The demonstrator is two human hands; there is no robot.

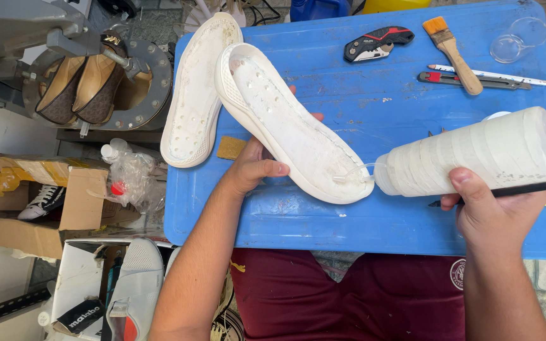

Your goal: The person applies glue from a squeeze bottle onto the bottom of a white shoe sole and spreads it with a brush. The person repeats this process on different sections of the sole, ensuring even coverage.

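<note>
At lower right we find the right hand (485, 205) clenched around a white squeeze bottle (475, 155), its nozzle tip on the white sole (289, 129). The left hand (254, 167) grasps that sole's edge at centre frame, tilted over the blue board (361, 221). We judge it light, flexible, best held by the rim; a second sole (198, 88) lies beyond.

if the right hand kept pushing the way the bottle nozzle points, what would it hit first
Most likely the white shoe sole held by the left hand. The right hand aims the white squeeze bottle leftward, and its nozzle tip already sits at the sole's inner surface near the heel end; actual contact is unclear.
</note>
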